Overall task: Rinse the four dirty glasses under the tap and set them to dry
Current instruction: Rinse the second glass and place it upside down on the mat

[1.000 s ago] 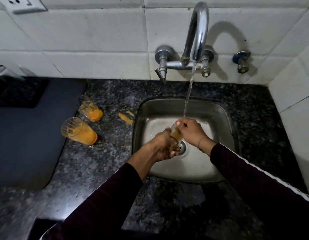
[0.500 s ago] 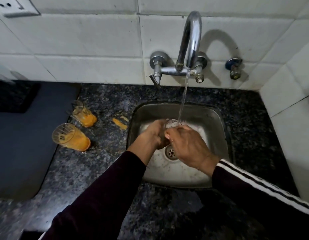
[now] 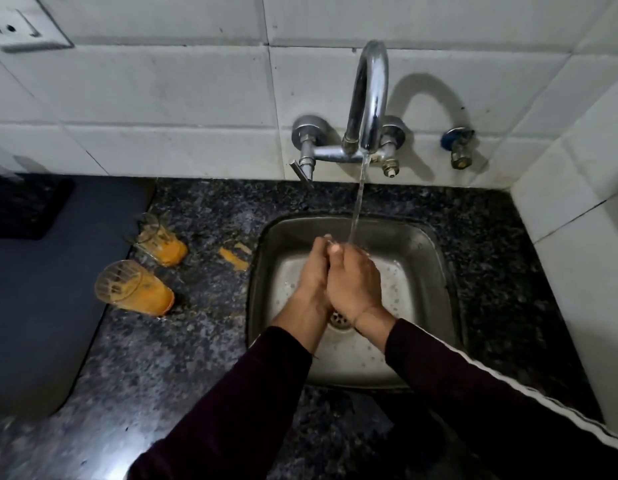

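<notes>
**Rinse job: slippery hands, and two glasses that look ready to roll**

Watching this feed remotely, so here's my worry list, big stuff first.

The dark mat (image 3: 41, 306) sits way out at 9 o'clock from the sink (image 3: 421, 244). If that's the drying spot, every wet glass has to cross the granite counter (image 3: 196, 341), and a slip there likely means a chip.

The tap (image 3: 369, 98) at 12 o'clock is running, and its stream (image 3: 357, 206) lands right on the hands. Wet skin on smooth glass over a steel basin is the obvious drop risk.

The left hand (image 3: 312, 271) and right hand (image 3: 354, 282) are pressed together above the drain with fingers curled in tight. Whatever they're wrapped around is hidden, so I can't tell if a glass is in there.

The two dirty ones lie on their sides on the counter at 9 o'clock from the sink, just apart from each other. The near glass (image 3: 134, 287) is by the mat edge and the far glass (image 3: 160, 240) is behind it. Both are ribbed, clear and coated orange, thickest at the base. A sleeve nudge could set either one rolling.

An orange smear (image 3: 233, 258) by the sink rim could get picked up by a clean glass.
</notes>
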